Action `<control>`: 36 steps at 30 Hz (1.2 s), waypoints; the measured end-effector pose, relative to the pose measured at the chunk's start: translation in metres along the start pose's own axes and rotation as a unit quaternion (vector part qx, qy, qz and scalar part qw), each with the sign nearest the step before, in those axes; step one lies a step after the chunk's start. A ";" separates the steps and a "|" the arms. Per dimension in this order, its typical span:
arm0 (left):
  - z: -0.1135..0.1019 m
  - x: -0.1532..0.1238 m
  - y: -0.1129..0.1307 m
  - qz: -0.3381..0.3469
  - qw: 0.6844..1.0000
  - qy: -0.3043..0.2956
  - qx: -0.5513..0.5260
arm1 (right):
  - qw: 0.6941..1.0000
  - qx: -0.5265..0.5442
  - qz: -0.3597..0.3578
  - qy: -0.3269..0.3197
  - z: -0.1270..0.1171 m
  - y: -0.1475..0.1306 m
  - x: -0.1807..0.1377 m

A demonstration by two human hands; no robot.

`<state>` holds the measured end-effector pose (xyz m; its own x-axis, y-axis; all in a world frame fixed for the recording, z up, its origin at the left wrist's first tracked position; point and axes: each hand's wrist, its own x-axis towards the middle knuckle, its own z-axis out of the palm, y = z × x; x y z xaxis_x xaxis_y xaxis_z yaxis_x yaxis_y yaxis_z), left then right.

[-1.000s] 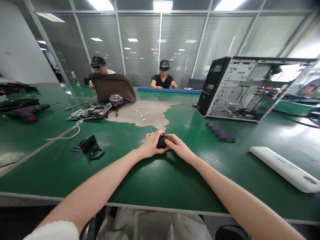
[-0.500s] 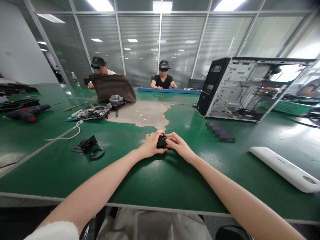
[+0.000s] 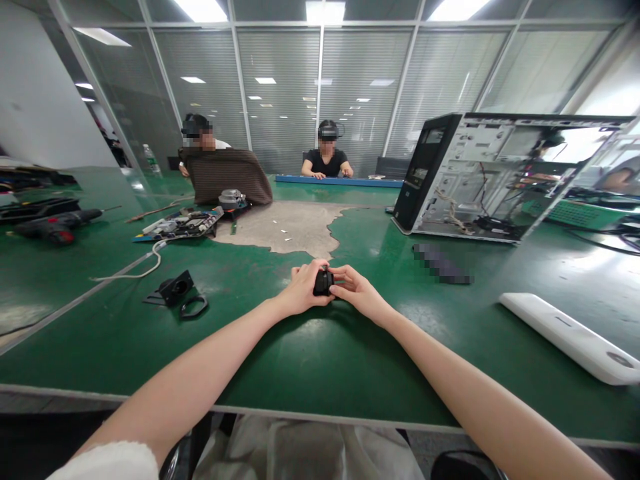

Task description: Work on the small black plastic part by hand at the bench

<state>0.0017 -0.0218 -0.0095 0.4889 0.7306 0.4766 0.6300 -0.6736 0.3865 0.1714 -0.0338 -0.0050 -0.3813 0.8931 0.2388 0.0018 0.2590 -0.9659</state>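
A small black blocky part (image 3: 323, 283) is held between my two hands just above the green table, near the middle of the view. My left hand (image 3: 303, 288) wraps round its left side, thumb at the near edge. From the right, the fingers and thumb of my right hand (image 3: 355, 288) close on its other side. What exactly the part is, I cannot make out; my fingers cover its edges. To the left on the table lie a black bracket-like piece (image 3: 176, 288) with a round opening and a black ring-shaped frame (image 3: 194, 307).
An opened computer case (image 3: 490, 180) stands at the right. Before it lie a blurred dark object (image 3: 442, 265) and a long white device (image 3: 570, 337). Leftward are a circuit board (image 3: 180, 225), a cable (image 3: 137, 273) and a power drill (image 3: 60, 225). Two people sit across the table (image 3: 320, 373).
My right thumb and fingers have shifted slightly on the black part, leaving more of its front showing. My left hand stays put.
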 end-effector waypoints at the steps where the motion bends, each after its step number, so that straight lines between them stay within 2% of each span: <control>1: 0.000 0.000 0.000 0.001 1.000 0.000 0.005 | 1.000 0.002 0.004 0.001 0.000 0.000 0.000; 9: -0.001 -0.001 0.001 0.014 0.999 0.007 0.030 | 1.000 0.003 0.018 0.016 0.001 0.002 0.002; 18: 0.000 -0.002 0.000 0.020 0.998 0.020 0.054 | 1.000 0.004 -0.007 -0.001 0.002 -0.005 -0.001; 23: 0.000 -0.002 0.001 0.029 0.998 0.019 0.056 | 1.000 0.002 -0.005 0.023 0.003 -0.005 0.000; 36: 0.000 -0.001 -0.001 0.005 0.999 0.001 0.037 | 1.000 -0.009 0.006 0.009 0.000 -0.003 0.000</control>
<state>0.0006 -0.0221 -0.0101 0.4941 0.7241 0.4812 0.6682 -0.6704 0.3227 0.1713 -0.0347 -0.0024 -0.3642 0.9029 0.2285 0.0241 0.2544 -0.9668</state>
